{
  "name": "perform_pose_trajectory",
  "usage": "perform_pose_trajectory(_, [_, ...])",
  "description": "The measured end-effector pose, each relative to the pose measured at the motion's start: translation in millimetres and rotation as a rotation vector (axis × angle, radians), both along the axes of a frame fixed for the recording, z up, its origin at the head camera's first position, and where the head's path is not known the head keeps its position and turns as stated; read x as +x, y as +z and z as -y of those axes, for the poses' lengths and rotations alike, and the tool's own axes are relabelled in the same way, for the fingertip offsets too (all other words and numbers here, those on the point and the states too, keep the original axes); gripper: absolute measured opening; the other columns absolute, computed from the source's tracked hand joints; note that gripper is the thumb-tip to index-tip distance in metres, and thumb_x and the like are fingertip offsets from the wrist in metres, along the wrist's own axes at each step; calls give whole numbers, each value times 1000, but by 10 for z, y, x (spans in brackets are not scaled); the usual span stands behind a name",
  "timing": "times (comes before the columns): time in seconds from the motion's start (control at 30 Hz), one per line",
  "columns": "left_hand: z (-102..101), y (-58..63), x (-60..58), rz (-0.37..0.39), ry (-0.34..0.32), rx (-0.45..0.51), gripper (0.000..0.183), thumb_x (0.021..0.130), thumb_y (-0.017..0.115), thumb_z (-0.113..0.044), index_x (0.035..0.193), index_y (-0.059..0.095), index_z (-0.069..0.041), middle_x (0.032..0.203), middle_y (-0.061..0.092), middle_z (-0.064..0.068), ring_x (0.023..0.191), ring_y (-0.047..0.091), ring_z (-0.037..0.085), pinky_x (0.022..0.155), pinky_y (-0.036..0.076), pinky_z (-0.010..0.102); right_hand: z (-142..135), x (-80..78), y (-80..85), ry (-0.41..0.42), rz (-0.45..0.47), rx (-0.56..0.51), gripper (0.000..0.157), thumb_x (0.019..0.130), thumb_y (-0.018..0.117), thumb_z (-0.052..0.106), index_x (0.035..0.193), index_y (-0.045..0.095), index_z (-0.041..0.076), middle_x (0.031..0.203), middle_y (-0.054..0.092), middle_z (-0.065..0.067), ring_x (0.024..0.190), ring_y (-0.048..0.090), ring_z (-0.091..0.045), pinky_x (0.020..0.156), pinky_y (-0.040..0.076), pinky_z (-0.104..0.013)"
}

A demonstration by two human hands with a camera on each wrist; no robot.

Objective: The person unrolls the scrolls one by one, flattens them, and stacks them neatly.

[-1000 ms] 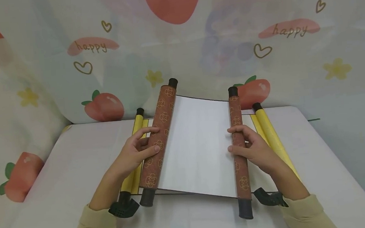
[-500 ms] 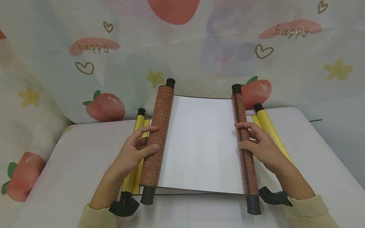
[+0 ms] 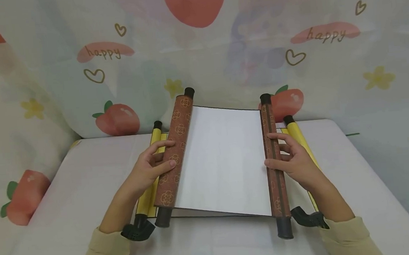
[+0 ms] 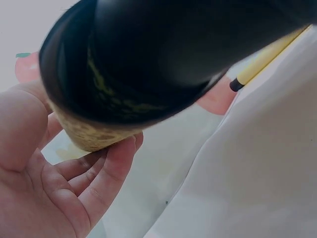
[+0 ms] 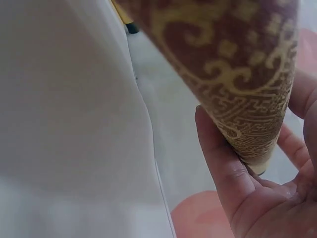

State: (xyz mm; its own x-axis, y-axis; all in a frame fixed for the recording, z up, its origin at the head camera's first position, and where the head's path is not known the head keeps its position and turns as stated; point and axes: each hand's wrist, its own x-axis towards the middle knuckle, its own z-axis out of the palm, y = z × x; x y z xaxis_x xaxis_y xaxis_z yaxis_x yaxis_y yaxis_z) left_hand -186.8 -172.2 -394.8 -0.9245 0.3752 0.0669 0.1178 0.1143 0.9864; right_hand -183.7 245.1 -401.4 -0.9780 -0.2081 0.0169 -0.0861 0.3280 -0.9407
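A brown hanging scroll [image 3: 225, 162] with gold flower patterns is partly unrolled, its white sheet spanning two rolls. My left hand [image 3: 146, 168] grips the thicker left roll [image 3: 176, 133], thumb in front and the other fingers partly behind. On the thinner right roll [image 3: 278, 195], my right hand [image 3: 295, 158] pinches with thumb and fingers; a dark stripe runs along this roll. Black knobs cap the roll ends. The left wrist view shows the black end knob [image 4: 163, 44] close up, above the fingers. Patterned cloth of the right roll [image 5: 237, 94] fills much of the right wrist view.
Beneath the brown scroll lies another scroll with yellow rolls; its left roll [image 3: 146, 202] and right roll [image 3: 299, 136] show at either side. The white table [image 3: 83, 193] extends around them. A curtain with peach prints [image 3: 199, 64] stands behind.
My right hand has moved right with its roll, widening the white sheet. That roll has turned, bringing its dark stripe into sight. The left hand and its roll have shifted slightly left.
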Motion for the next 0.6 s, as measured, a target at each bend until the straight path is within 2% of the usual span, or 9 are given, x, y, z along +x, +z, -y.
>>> perform_pose_trajectory(0.17, [21, -9, -19, 1, 10, 6, 50, 96, 67, -14, 142, 49, -18, 141, 50, 12, 113, 61, 25, 83, 56, 36, -27, -2, 23, 27, -21, -27, 69, 92, 70, 8, 151, 35, 18, 135, 47, -24, 102, 65, -16, 77, 57, -32])
perform_pose_trajectory(0.4, [44, -26, -35, -6, 11, 18, 49, 96, 67, -13, 142, 48, -18, 139, 50, 12, 112, 61, 26, 80, 57, 37, -41, -4, 31, 35, -48, -11, 53, 98, 52, 1, 148, 39, 12, 137, 43, -23, 103, 61, -22, 77, 56, -30])
perform_pose_trajectory(0.5, [51, -30, -34, -6, 10, 24, 49, 96, 67, -13, 142, 48, -18, 138, 50, 13, 112, 61, 26, 81, 57, 38, -36, 6, 33, 19, -50, 5, 45, 99, 54, 4, 143, 44, 8, 141, 42, -19, 107, 58, -22, 78, 55, -28])
perform_pose_trajectory(0.6, [58, -34, -29, -15, 13, 14, 49, 96, 67, -14, 142, 49, -19, 142, 48, 9, 114, 60, 26, 82, 56, 37, -27, 8, 17, 14, -38, 12, 46, 98, 63, 11, 140, 46, 8, 143, 40, -15, 108, 59, -19, 79, 56, -28])
